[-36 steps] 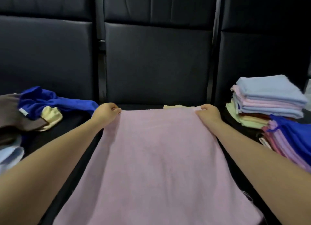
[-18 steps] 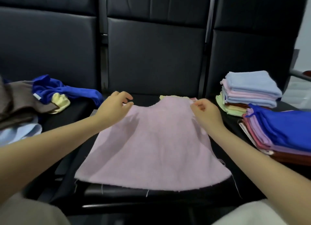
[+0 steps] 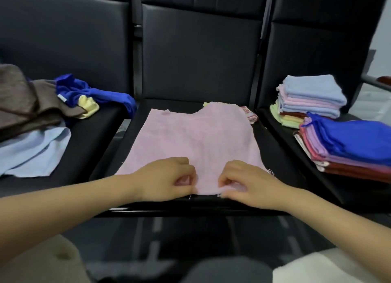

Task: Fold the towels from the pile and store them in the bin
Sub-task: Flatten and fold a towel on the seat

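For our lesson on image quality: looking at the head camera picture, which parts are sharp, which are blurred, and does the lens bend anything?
In the head view, the pink towel and both hands, left hand and right hand, are fairly sharp; the bottom strip near the lap is blurred; the chair backs lean outward, wide-angle distortion; lighting is dim and soft, without glare.
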Available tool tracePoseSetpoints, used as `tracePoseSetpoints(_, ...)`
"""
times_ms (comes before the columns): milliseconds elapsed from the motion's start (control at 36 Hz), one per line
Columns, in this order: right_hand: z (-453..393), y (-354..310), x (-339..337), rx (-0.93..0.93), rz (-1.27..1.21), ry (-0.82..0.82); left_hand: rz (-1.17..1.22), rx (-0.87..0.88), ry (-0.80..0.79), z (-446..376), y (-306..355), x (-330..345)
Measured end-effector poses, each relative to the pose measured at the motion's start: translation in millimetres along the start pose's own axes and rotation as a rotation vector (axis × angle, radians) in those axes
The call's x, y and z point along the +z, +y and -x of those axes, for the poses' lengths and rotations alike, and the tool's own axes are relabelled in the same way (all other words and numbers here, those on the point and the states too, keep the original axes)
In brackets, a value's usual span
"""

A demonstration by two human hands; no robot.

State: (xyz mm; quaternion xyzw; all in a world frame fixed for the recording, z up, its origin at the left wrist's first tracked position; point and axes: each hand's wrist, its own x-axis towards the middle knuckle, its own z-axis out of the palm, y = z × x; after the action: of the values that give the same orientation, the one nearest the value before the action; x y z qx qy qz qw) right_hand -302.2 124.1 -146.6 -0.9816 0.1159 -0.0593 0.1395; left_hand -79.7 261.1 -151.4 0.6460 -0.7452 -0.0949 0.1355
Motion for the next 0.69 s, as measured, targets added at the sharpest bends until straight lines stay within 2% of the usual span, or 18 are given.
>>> tracePoseSetpoints(139, -3.9, -3.5, 1.9, 0.101, -0.047, 0.184, -0.302, 0.141, 0.210, -2.3, -3.1, 14.6)
tracePoseSetpoints(222, -7.8, -6.6, -1.4, 0.151, -0.082, 0.220, -0.353, 0.180, 0.371, -7.3, -1.4, 11.6)
tracePoseSetpoints(278, -8.9, -2.1, -4.0, 0.164, 0.006, 0.154, -0.309, 0.077, 0.393, -10.6, 1.2, 0.9)
tracePoseSetpoints(333, -8.1, 7.7, -5.8, 0.139, 0.184, 0.095, -0.364, 0.008, 0.401, -12.5, -8.5, -7.6)
tracePoseSetpoints(389, -5.6, 21.0, -9.7, 0.155, 0.242, 0.115, -0.457, 0.056, 0.408, -12.7, -17.0, -21.4)
tracePoseSetpoints(444, -2.0, 31.6, -17.4, 0.230, 0.219, 0.175, -0.549, 0.094, 0.334, -8.4, -27.0, -30.5)
tracePoseSetpoints(528, 0.1, 39.6, -31.7, 0.385, 0.017, 0.299, -0.559, 0.088, 0.311, -5.6, -53.0, -36.2)
tracePoseSetpoints(611, 1.2, 40.1, -42.5, 0.563, -0.328, 0.421, -0.555, 0.027, 0.414, 1.0, -67.5, -42.6)
tracePoseSetpoints(694, 11.6, 45.2, -46.5, 0.585, -0.586, 0.541, -0.359, -0.092, 0.544, 7.0, -75.7, -44.2)
